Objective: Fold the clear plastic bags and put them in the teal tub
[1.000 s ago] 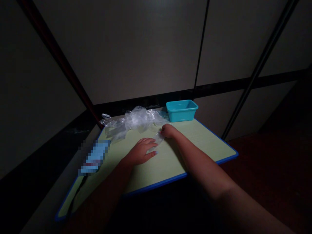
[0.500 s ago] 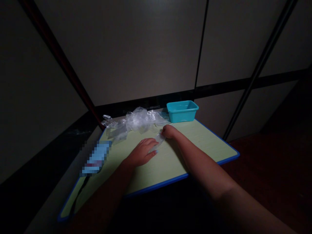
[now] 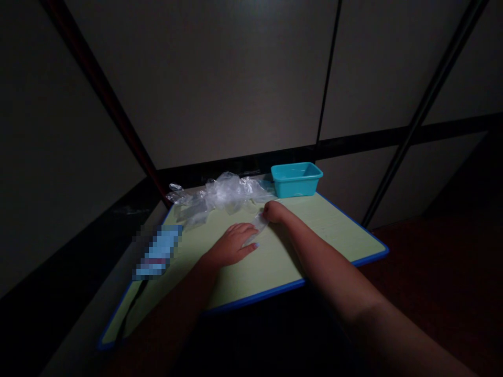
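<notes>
A clear plastic bag [image 3: 260,223] lies narrow and flattened on the pale green tabletop [image 3: 271,267], between my two hands. My left hand [image 3: 234,245] rests flat over its near end, fingers stretched out and the thumb apart. At the far end, my right hand [image 3: 274,211] is closed in a pinch on the plastic, with the fingertips partly turned out of sight. Just beyond both hands, a heap of crumpled clear plastic bags [image 3: 228,192] spreads along the back of the table.
A turquoise plastic basket [image 3: 297,180] stands at the back right corner. On the left edge lies a blurred-out light blue flat object [image 3: 160,252], with a black strap [image 3: 131,309] trailing toward the front. Cabinet panels [image 3: 236,84] rise right behind the table.
The whole view has shifted slightly, so everything sits a little further right. Both hands keep nearly the same place on the plastic bag.
</notes>
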The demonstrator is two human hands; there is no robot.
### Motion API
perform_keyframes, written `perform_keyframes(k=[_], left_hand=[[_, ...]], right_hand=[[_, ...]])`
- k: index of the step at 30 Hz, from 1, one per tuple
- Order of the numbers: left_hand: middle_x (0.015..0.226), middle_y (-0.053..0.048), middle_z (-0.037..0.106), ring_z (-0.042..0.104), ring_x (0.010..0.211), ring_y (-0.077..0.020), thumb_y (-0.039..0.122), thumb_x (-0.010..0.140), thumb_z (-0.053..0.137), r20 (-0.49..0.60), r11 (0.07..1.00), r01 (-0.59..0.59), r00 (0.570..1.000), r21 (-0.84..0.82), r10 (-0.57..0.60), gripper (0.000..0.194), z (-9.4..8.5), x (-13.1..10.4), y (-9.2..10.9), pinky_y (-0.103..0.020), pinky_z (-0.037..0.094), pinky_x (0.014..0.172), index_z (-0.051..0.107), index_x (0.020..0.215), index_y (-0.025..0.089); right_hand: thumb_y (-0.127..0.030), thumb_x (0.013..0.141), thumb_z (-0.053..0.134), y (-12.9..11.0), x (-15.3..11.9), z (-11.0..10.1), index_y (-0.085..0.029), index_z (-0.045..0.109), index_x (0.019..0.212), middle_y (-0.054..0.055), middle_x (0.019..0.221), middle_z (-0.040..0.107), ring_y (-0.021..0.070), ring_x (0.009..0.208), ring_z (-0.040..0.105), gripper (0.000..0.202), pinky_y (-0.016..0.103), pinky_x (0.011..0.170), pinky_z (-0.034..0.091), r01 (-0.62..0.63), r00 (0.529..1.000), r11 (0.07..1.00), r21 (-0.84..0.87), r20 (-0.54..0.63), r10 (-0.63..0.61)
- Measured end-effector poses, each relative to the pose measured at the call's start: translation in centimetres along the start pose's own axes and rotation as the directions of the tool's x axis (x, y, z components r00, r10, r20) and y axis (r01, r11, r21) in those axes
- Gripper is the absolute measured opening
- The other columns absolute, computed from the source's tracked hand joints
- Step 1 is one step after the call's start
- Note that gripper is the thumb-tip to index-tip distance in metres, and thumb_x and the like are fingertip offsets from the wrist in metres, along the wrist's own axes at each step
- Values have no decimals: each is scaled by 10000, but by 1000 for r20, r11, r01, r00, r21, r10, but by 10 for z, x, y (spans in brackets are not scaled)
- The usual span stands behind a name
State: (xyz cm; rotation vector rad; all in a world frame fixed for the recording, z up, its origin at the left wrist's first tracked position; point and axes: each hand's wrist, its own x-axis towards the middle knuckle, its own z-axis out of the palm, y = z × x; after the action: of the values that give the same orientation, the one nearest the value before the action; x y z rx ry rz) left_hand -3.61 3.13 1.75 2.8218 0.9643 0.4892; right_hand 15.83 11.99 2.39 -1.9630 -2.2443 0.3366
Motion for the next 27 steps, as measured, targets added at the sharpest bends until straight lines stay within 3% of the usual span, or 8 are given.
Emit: perform_keyframes(k=[9,27], left_hand=[[1289,-91,510,470,1175,-244,454,876,473,1,1000,-9,1000,-15,9,465,1,-2,-3,-397,365,1012,491,1276,218],[1292,-108,508,472,1178,-249,472,856,509,-2,1000,-7,1000,-7,7,503,3,-2,-3,-391,372,1013,489,1273,190]], right_hand=[[-382,808,574,0,-2,-3,-104,675,1064,156,1063,671,220,924,631,392,238,723,444,-31,999,999,27,-17,32],[-277,795,608,-6,-7,-11,-117,717,902,94,850,703,148,719,592,221,222,591,371,56,993,985,163,-116,-37]])
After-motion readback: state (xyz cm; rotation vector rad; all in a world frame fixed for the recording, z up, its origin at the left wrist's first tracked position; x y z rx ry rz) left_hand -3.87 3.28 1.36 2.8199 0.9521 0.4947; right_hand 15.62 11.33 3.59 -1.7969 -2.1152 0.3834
